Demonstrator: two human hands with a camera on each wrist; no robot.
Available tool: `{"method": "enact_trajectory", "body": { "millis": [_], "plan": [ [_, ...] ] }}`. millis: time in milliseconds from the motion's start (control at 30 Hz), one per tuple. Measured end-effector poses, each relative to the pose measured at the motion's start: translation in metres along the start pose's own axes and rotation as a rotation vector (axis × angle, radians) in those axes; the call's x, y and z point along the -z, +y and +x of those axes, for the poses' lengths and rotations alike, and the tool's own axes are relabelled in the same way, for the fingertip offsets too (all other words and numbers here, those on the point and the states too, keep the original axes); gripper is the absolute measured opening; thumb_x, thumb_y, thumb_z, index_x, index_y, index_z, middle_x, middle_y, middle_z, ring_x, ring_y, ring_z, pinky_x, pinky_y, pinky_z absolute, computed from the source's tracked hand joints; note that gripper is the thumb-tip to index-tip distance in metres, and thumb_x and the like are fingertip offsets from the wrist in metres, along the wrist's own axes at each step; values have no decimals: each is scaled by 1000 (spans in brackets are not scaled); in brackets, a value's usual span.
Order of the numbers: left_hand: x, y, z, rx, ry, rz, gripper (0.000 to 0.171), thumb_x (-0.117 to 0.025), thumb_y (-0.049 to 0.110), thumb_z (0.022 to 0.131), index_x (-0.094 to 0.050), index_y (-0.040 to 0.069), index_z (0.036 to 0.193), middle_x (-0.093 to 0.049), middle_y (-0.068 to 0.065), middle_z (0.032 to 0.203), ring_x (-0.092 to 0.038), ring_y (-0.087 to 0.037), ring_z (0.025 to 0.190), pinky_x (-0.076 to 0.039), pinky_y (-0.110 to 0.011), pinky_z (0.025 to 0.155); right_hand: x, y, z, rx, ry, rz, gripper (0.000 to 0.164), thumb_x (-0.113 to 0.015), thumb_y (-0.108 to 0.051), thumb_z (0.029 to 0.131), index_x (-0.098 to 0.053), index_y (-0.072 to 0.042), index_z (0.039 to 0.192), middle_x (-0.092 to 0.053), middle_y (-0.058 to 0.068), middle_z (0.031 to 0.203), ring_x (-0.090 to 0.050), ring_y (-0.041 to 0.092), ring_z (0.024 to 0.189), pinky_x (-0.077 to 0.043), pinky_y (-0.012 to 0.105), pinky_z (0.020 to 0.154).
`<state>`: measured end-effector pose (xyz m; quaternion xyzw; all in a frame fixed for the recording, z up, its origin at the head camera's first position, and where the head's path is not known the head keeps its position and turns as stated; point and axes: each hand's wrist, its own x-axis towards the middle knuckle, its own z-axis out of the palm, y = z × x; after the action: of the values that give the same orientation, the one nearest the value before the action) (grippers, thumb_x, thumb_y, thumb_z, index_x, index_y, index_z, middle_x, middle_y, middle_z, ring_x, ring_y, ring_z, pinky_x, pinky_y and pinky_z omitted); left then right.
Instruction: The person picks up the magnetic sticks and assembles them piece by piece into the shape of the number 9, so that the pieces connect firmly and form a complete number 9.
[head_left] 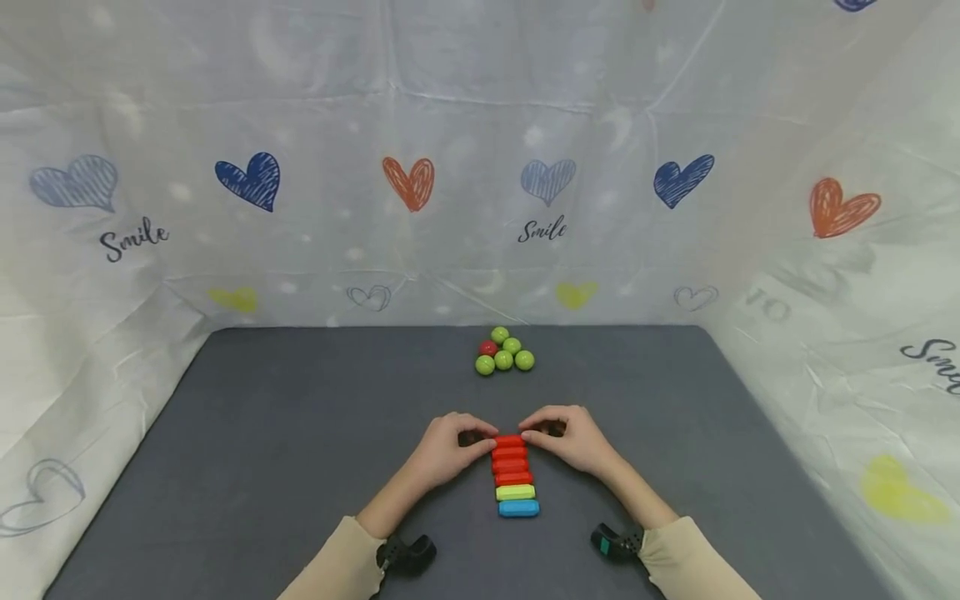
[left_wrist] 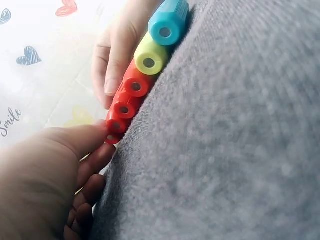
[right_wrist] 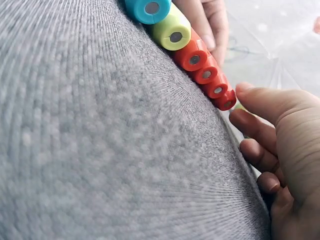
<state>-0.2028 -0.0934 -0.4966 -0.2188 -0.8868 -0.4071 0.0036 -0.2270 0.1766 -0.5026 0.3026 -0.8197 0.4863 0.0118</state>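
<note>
Several red magnetic sticks (head_left: 512, 466) lie side by side in a row, with a yellow-green stick (head_left: 515, 493) and a blue stick (head_left: 518, 508) at the near end. Round metal discs show in their ends in both wrist views. At the row's far end, my left hand (head_left: 448, 448) pinches the left end of the farthest red stick (left_wrist: 112, 138) between thumb and forefinger. Opposite it, my right hand (head_left: 573, 440) has its thumb and forefinger spread at that stick's right end. A small gap shows there in the right wrist view.
Beyond the hands, several green balls (head_left: 503, 360) and one red ball (head_left: 488, 348) sit in a cluster near the back edge of the dark grey tabletop (head_left: 315, 433). A white cloth (head_left: 465, 250) printed with hearts hangs behind and along the sides.
</note>
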Motion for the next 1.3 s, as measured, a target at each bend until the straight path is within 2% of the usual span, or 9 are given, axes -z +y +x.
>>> {"method": "enact_trajectory", "body": {
  "millis": [200, 400, 633, 967, 1300],
  "plan": [
    [0, -1, 1, -20, 16, -3, 15, -80, 23, 98, -85, 22, 112, -78, 7, 105, -64, -11, 91, -53, -32, 82, 0, 1, 0, 17, -10, -1, 10, -81, -15, 96, -85, -15, 105, -79, -2, 94, -63, 8, 75, -52, 24, 66],
    [0, -1, 1, -27, 15, 3, 16, -82, 25, 96, -85, 22, 112, -78, 8, 104, -62, -8, 89, -52, -29, 80, 1, 2, 1, 8, -33, -6, 12, -83, -13, 94, -85, -17, 105, -80, 4, 98, -63, 8, 77, -52, 25, 67],
    [1, -1, 2, -16, 1, 0, 18, -84, 26, 94, -85, 21, 112, -78, 8, 103, -60, -7, 87, -50, -28, 78, 1, 0, 2, 6, -51, -32, 17, -87, -15, 90, -85, -17, 107, -79, -4, 99, -62, 8, 81, -53, 26, 72],
    [-1, -2, 3, -3, 17, -2, 17, -84, 25, 94, -85, 21, 110, -77, 9, 102, -60, -9, 87, -50, -29, 78, 0, -1, 2, 3, -49, -49, 17, -87, -15, 90, -85, -18, 106, -78, -6, 98, -62, 9, 81, -52, 26, 72],
    [-7, -1, 8, 18, 64, -2, 15, -83, 21, 95, -84, 18, 109, -75, 6, 98, -53, -6, 73, -45, -24, 65, -3, 2, 6, -21, 0, -110, 16, -89, -15, 88, -85, -18, 103, -78, -7, 96, -61, 6, 79, -54, 26, 71]
  ]
}}
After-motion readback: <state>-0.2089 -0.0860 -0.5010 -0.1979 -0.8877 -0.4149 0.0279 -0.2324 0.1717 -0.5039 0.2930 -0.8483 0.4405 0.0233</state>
